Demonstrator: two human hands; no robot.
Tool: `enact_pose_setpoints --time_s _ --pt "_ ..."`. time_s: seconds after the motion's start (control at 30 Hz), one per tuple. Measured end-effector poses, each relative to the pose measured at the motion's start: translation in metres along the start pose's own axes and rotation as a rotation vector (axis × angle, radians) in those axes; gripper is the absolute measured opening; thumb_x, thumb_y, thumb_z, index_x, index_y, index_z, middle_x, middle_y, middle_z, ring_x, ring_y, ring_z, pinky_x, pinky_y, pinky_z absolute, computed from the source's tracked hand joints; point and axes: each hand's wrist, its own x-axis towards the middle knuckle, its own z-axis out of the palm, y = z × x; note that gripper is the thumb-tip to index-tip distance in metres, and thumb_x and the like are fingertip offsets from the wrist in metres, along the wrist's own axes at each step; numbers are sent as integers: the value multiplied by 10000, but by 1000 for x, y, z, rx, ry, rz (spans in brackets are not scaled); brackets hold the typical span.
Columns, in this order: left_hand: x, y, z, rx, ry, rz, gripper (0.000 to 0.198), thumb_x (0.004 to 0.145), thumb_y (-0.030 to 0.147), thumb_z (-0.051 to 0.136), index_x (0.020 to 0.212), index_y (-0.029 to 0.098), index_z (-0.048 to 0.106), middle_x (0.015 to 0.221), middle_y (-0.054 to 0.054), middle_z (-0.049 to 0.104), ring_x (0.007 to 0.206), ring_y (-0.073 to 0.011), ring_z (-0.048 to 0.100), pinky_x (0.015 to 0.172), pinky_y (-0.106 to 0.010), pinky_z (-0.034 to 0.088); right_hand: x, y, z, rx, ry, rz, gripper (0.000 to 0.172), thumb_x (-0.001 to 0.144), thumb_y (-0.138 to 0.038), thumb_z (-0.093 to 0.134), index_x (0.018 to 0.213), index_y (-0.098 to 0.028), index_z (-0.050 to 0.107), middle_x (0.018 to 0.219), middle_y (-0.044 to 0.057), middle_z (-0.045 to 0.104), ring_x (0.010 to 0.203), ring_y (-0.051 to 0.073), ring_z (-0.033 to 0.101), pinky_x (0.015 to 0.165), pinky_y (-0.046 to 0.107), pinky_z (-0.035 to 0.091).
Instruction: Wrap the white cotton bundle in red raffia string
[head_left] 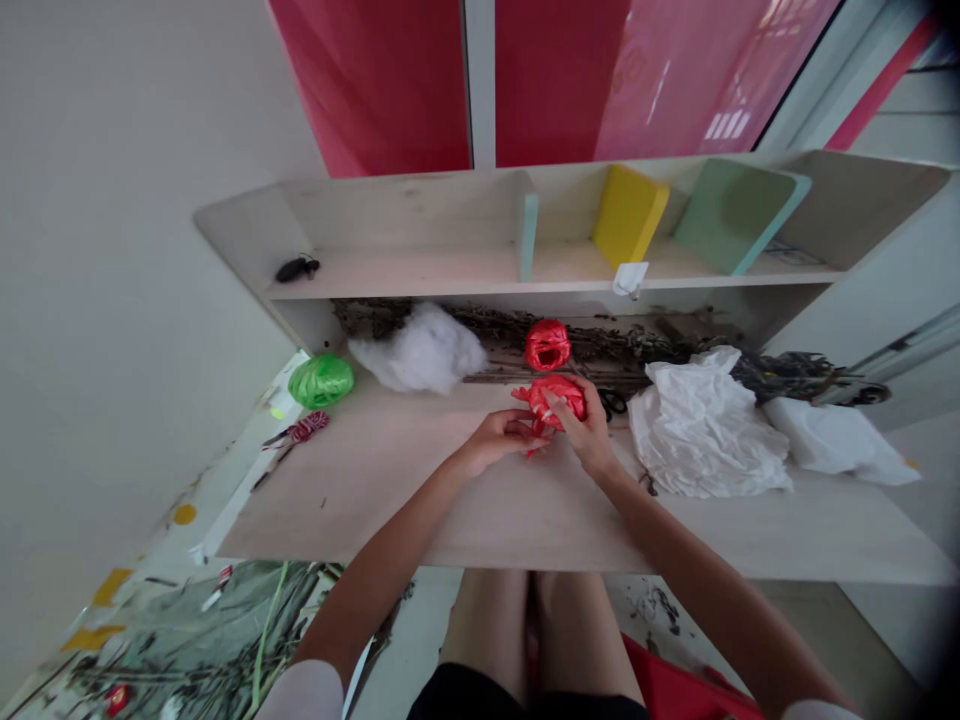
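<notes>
A shiny red bundle [566, 398], which looks like crumpled plastic, is between my hands just above the table. My right hand [586, 428] wraps round its right side, thumb across the front. At its lower left, my left hand [506, 440] has its fingers closed on a loose red strip [538, 430] hanging from the bundle. Right behind stands a roll of red plastic twine [548, 346] with a dark hole in its front. The black handles of scissors [613, 403] show just right of my right hand.
White stuffing [424, 350] and a ball of green plastic twine [321, 381] lie on the left. Crumpled white plastic bags [709, 425] take up the right side. Dried stalks [495, 325] run along the back beneath a shelf [420, 268].
</notes>
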Motion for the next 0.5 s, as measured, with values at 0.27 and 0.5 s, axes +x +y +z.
enact_pose_setpoints --time_s 0.27,0.5 --pt "0 -2 -4 133 -24 4 459 607 524 795 795 113 711 635 -46 668 581 -120 574 617 -270 443 8 4 -6 -25 97 -10 439 761 -482 665 1081 -198 568 1093 90 638 970 231 595 927 426 462" --pt "-2 2 6 324 63 230 454 679 601 698 715 148 689 685 -24 636 562 -94 510 516 -226 382 6 2 -5 -131 -15 -98 446 793 -489 642 1124 -204 551 1111 94 628 1006 237 587 941 430 454"
